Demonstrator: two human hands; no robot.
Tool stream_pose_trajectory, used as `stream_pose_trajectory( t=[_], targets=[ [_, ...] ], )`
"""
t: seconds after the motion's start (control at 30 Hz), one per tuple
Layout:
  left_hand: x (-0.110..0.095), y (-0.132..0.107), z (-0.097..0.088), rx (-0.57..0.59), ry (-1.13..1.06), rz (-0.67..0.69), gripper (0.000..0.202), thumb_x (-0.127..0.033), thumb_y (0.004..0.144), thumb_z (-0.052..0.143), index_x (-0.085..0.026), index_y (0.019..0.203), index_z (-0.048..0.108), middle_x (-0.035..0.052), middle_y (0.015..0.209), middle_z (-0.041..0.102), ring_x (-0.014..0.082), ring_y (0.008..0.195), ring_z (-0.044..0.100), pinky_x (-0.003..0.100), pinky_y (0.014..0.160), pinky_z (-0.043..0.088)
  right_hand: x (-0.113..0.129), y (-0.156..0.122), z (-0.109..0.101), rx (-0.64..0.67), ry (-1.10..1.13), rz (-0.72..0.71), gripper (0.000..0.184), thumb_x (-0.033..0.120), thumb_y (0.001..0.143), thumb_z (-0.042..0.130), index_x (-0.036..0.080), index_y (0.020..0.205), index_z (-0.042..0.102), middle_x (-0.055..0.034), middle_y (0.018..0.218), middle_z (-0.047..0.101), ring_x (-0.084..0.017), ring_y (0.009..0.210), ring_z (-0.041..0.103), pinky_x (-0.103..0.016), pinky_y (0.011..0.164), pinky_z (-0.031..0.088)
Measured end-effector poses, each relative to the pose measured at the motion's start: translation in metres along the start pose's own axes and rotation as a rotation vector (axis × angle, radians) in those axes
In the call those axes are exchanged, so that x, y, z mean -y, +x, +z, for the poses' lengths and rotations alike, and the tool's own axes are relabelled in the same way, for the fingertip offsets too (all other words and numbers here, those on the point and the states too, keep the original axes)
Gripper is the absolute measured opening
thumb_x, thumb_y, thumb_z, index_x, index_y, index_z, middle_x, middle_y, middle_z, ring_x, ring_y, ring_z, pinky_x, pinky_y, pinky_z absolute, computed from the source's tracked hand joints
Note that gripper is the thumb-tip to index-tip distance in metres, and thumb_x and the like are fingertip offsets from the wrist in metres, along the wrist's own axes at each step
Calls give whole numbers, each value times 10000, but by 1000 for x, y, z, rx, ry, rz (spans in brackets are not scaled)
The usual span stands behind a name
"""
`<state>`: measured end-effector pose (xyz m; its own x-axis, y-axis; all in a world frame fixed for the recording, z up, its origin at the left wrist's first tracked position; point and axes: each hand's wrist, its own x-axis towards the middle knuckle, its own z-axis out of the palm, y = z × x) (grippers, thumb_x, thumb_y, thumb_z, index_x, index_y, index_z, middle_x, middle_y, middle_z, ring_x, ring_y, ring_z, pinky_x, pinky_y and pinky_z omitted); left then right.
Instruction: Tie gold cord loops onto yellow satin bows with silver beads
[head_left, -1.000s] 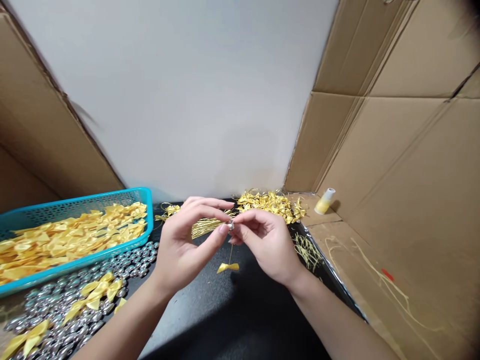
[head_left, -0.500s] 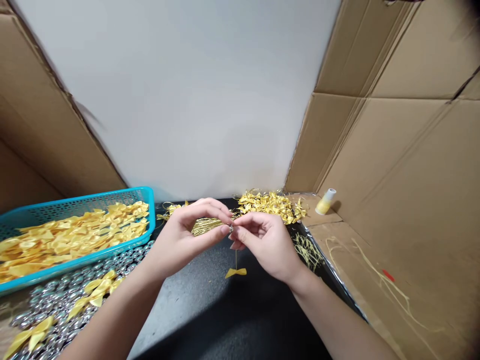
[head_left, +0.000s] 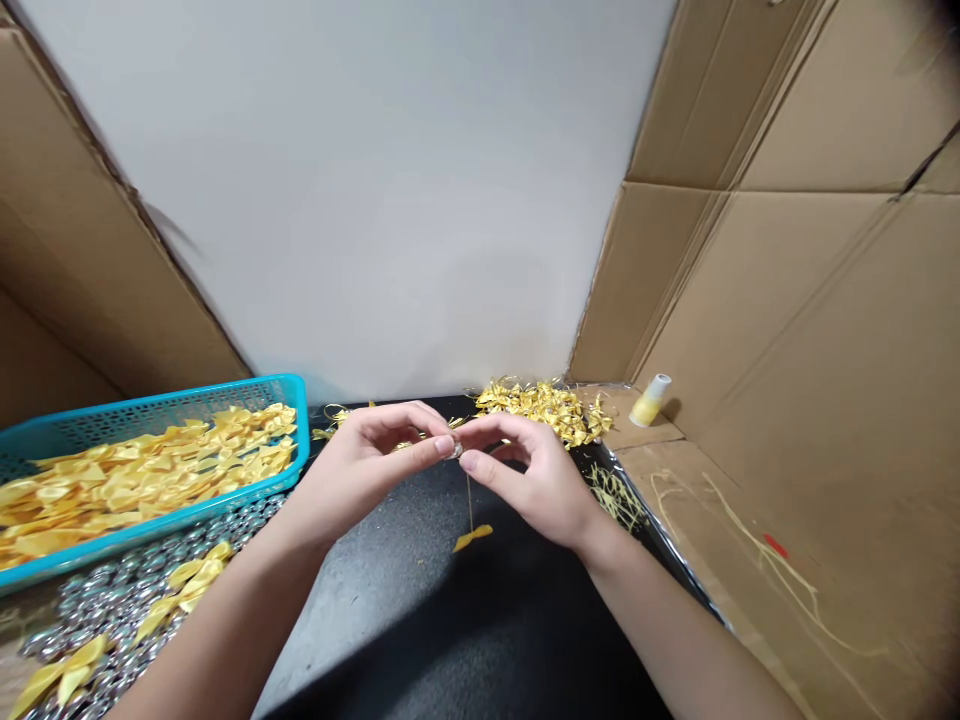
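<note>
Pinches a tiny silver bead (head_left: 456, 451) between thumb and forefinger of the left hand (head_left: 360, 475), above the middle of the black table (head_left: 420, 640); presses the fingers (head_left: 484, 463) of the right hand (head_left: 544, 485) together on the same bead from the other side. Dangles a gold thread (head_left: 469, 495) straight down to a yellow bow (head_left: 472, 538) (resting on the table or just clear of it, cannot tell). Works beside a turquoise basket (head_left: 150, 398) of bows, above loose silver beads (head_left: 112, 600).
</note>
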<state>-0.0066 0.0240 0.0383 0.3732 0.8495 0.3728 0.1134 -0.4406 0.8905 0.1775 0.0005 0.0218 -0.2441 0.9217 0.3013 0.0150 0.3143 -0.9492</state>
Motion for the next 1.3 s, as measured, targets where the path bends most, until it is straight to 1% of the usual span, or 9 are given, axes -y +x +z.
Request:
stream_pose_trajectory(
  t=[0.13,0.2,0.3,0.47,0.6,0.7,0.83,0.97,1.3],
  targets=[
    [2,-1,1,-58,106,69,126,-292,803,709,-205,712,712,51,799,646,181,754,622,303,679,529,-10,3,7,-5,244,-4,268,297,726,773,229,972,689,-39,994,731,-178,969,679,-367,926,531],
    [3,-1,2,-72,125,70,138,-303,805,704,-203,710,709,48,810,609,173,745,599,299,668,522,-16,6,11,-1,370,38,275,311,697,798,237,936,685,-22,952,731,-167,935,680,-356,912,539],
    [4,0,1,-64,88,37,159,-309,807,700,-196,696,687,36,799,591,159,711,585,289,648,511,-22,9,14,26,426,83,233,335,678,807,233,850,687,1,844,716,-151,833,673,-345,859,547],
    [0,0,3,-79,125,51,166,-297,816,686,-192,689,662,29,791,622,157,720,583,280,665,481,-25,10,10,9,298,81,173,314,677,778,216,778,677,6,800,692,-143,758,640,-337,793,516],
    [-1,-1,6,-101,166,59,175,-308,827,666,-188,701,655,40,803,630,166,724,582,288,667,474,-26,12,5,22,152,8,120,284,701,732,214,789,689,-1,822,696,-142,760,618,-320,766,485],
    [0,0,5,-152,189,69,191,-324,837,650,-192,700,641,43,806,630,173,747,577,292,682,470,-28,14,2,-19,17,-52,30,236,704,701,212,715,688,-2,792,683,-146,775,605,-314,763,476],
    [1,1,-1,-253,201,74,197,-333,834,653,-195,694,629,37,811,620,172,772,564,296,701,461,-35,17,5,-10,75,76,101,275,661,754,205,697,691,8,703,675,-137,679,609,-315,701,504],
    [1,-1,-2,-250,224,83,192,-331,828,660,-190,701,635,39,814,624,173,773,565,295,689,450,-37,19,6,31,189,213,191,315,592,816,198,698,708,9,676,698,-136,644,638,-321,700,539],
    [5,-1,3,-317,214,68,159,-331,836,650,-199,751,630,11,774,617,145,699,549,271,634,426,-44,19,3,70,-28,202,70,229,674,744,170,709,732,-14,693,721,-147,671,657,-329,711,539]
  ],
)
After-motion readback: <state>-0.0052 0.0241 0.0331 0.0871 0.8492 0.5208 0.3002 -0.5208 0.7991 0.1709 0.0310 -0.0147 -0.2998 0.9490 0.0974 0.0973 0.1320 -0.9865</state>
